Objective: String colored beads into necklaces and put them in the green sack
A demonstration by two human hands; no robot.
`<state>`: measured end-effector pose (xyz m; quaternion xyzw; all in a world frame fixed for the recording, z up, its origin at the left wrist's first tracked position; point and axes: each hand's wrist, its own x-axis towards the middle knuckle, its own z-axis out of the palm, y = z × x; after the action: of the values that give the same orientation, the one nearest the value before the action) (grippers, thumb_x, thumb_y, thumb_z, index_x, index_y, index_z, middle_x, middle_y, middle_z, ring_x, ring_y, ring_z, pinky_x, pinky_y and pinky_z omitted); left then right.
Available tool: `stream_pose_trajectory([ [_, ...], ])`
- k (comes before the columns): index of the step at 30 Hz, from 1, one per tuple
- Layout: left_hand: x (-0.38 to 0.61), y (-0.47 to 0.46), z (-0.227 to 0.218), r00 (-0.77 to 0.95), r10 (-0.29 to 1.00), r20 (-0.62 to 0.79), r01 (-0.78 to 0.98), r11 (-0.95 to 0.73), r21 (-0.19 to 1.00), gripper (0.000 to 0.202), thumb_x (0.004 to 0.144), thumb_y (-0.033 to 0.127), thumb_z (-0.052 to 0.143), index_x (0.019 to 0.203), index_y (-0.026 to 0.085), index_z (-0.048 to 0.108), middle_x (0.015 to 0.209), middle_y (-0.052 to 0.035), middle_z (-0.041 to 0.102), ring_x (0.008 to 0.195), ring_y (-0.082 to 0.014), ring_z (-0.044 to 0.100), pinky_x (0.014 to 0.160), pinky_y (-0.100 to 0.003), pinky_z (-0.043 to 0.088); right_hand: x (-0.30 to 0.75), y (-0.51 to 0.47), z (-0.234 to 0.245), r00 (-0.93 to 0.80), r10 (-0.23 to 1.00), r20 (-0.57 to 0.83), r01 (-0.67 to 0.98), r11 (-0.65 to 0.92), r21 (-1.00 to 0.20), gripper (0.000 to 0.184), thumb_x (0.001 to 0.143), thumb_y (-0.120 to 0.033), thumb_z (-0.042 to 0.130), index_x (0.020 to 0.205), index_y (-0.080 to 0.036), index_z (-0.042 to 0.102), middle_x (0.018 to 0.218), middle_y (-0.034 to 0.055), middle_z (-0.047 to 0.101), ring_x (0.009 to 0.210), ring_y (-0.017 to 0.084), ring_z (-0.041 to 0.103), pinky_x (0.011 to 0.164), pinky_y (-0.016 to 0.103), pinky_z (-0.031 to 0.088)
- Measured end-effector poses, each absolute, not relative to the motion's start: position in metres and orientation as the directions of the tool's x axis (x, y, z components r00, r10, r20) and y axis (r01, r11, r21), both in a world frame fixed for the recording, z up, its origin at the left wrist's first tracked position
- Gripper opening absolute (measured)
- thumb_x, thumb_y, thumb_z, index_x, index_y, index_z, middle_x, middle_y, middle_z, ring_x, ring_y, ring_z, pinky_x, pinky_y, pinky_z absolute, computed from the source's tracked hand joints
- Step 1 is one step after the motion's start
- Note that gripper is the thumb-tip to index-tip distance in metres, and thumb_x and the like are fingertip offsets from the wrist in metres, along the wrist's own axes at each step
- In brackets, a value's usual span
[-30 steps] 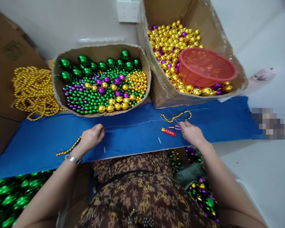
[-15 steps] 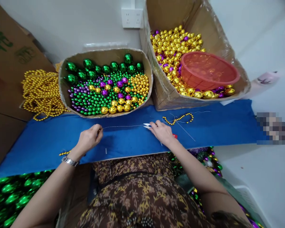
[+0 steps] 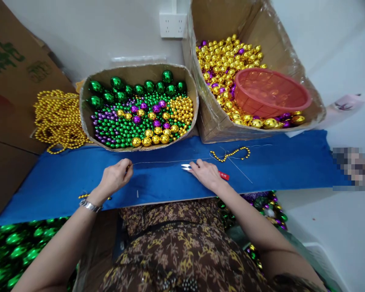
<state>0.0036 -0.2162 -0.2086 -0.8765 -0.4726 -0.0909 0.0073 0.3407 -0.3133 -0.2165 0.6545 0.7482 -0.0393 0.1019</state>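
Note:
A thin thread (image 3: pixel 162 162) stretches rightward from the pinched fingers of my left hand (image 3: pixel 117 174), passing above the snips toward the gold bead string. My right hand (image 3: pixel 205 174) is closed around small thread snips (image 3: pixel 186 166), whose pointed blades stick out to the left, slightly apart, just below the thread. A red piece with white lettering (image 3: pixel 224 175) shows beyond that hand; whether it belongs to the snips I cannot tell. Farther right lies a short string of gold beads (image 3: pixel 243 153) with loose thread ends. More gold beads (image 3: pixel 84 196) lie beside my left wrist.
Behind the blue cloth (image 3: pixel 280 162) stands a cut-down carton (image 3: pixel 82 117) of green, purple and gold beads. A taller carton (image 3: pixel 214 132) holds gold and purple balls and a red basket (image 3: pixel 272 109). Gold bead strands (image 3: pixel 56 117) are heaped left. Green balls (image 3: pixel 18 247) lie below the table.
The snips have come away from the thread to just below it, and the thread now runs on past my right hand. My left hand keeps its pinch. The view has shifted slightly.

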Motion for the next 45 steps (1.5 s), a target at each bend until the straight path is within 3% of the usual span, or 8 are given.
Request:
stream_pose_trajectory([
  [5,0.003,-0.215,-0.208,0.539,0.828,0.157,0.831,-0.553,0.062,0.019,0.090,0.028,0.042,0.089,0.018,0.058,0.083,-0.0053,0.068,0.061,-0.0161,0.061,0.051,-0.026,0.031,0.346,-0.316,-0.221,-0.055,0.991,-0.120,0.991,0.069,0.114,0.049,0.102,-0.045,0.016,0.129,-0.021,0.049,0.106,0.0134,0.061,0.094,0.023,0.062,0.070,0.028,0.040],
  [14,0.003,-0.217,-0.206,0.549,0.820,0.161,0.825,-0.563,0.053,0.020,0.092,0.028,0.040,0.089,0.018,0.057,0.085,-0.0055,0.068,0.063,-0.0162,0.061,0.052,-0.026,0.032,0.343,-0.306,-0.223,-0.044,0.974,-0.221,0.992,0.069,0.110,0.043,0.102,-0.036,0.019,0.127,-0.017,0.049,0.107,0.0150,0.061,0.096,0.024,0.063,0.073,0.030,0.043],
  [19,0.000,-0.214,-0.188,0.573,0.806,0.150,0.819,-0.572,-0.055,0.023,0.092,0.030,0.038,0.087,0.019,0.057,0.083,-0.0046,0.066,0.062,-0.0161,0.056,0.051,-0.027,0.025,0.339,-0.304,-0.224,-0.035,0.973,-0.229,0.994,0.057,0.089,0.040,0.102,-0.039,0.021,0.125,-0.022,0.049,0.108,0.0120,0.062,0.096,0.022,0.063,0.074,0.029,0.044],
  [22,-0.013,-0.206,-0.164,0.560,0.804,0.200,0.828,-0.535,-0.167,0.027,0.093,0.033,0.035,0.078,0.020,0.053,0.072,-0.0019,0.057,0.061,-0.0155,0.048,0.052,-0.027,0.016,0.346,-0.307,-0.226,-0.022,0.981,-0.194,0.999,0.028,0.030,0.042,0.101,-0.047,0.024,0.126,-0.024,0.049,0.112,0.0104,0.062,0.100,0.022,0.062,0.076,0.029,0.044],
  [26,-0.034,-0.193,-0.135,0.504,0.810,0.300,0.863,-0.461,-0.205,0.032,0.094,0.037,0.034,0.068,0.019,0.042,0.062,-0.0008,0.037,0.058,-0.0138,0.036,0.055,-0.027,0.008,0.383,-0.313,-0.224,0.081,0.988,-0.128,0.987,-0.098,-0.126,0.040,0.100,-0.047,0.031,0.126,-0.023,0.047,0.120,0.0097,0.061,0.106,0.021,0.060,0.076,0.027,0.044],
  [30,-0.047,-0.184,-0.132,0.517,0.802,0.299,0.853,-0.456,-0.254,0.035,0.095,0.035,0.029,0.066,0.018,0.035,0.062,-0.0009,0.028,0.058,-0.0136,0.031,0.055,-0.026,0.008,0.423,-0.318,-0.219,0.134,0.974,-0.182,0.989,-0.143,-0.037,0.034,0.098,-0.039,0.036,0.126,-0.025,0.049,0.119,0.0068,0.061,0.098,0.019,0.063,0.071,0.026,0.044],
  [39,-0.040,-0.175,-0.221,0.688,0.718,0.108,0.713,-0.640,-0.286,0.030,0.096,0.022,0.030,0.073,0.021,0.050,0.067,-0.0027,0.048,0.066,-0.0175,0.044,0.055,-0.027,0.023,0.421,-0.305,-0.221,0.025,0.957,-0.289,0.998,-0.007,0.066,0.031,0.090,-0.009,0.038,0.109,-0.017,0.061,0.113,0.0133,0.059,0.093,0.023,0.066,0.071,0.031,0.046],
  [45,-0.022,-0.175,-0.246,0.658,0.748,0.092,0.732,-0.605,-0.312,0.030,0.095,0.030,0.037,0.086,0.017,0.063,0.079,-0.0122,0.064,0.077,-0.0264,0.055,0.058,-0.033,0.032,0.407,-0.310,-0.208,0.016,0.973,-0.230,1.000,-0.020,-0.016,0.027,0.094,-0.021,0.041,0.115,-0.023,0.057,0.120,0.0104,0.056,0.091,0.018,0.065,0.070,0.027,0.047],
])
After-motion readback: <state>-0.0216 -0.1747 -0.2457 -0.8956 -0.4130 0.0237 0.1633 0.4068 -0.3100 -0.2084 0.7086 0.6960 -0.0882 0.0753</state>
